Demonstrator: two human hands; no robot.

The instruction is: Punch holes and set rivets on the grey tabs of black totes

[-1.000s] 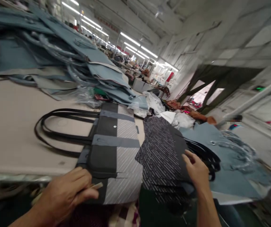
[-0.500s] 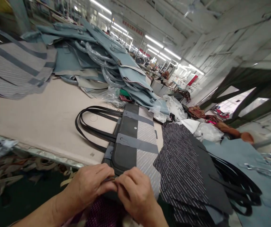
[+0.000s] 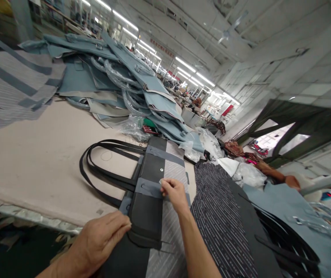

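Observation:
A tote bag (image 3: 149, 208) with a black flap and a grey striped body lies at the near table edge. Two black strap handles (image 3: 102, 173) loop out from it to the left. My left hand (image 3: 104, 235) is closed, thumb and fingers pinched beside the bag's near left edge; what they grip is too small to tell. Over the grey band across the flap, my right hand (image 3: 175, 193) is pinched shut, something tiny and pale perhaps at its fingertips. Beside it on the flap is a small round metal fitting (image 3: 161, 170).
Blue bag pieces (image 3: 148, 85) are heaped at the back. Grey striped panels (image 3: 12, 85) lie at the left. Dark striped bags (image 3: 220, 208) are stacked on the right. A red-and-green object (image 3: 148, 125) and clear plastic sit behind the tote. Scraps lie below the table edge (image 3: 29, 216).
My hands, together at the bag's near end before, have moved apart. The right went up over the flap, the left down and left. More of the bag's near end shows now.

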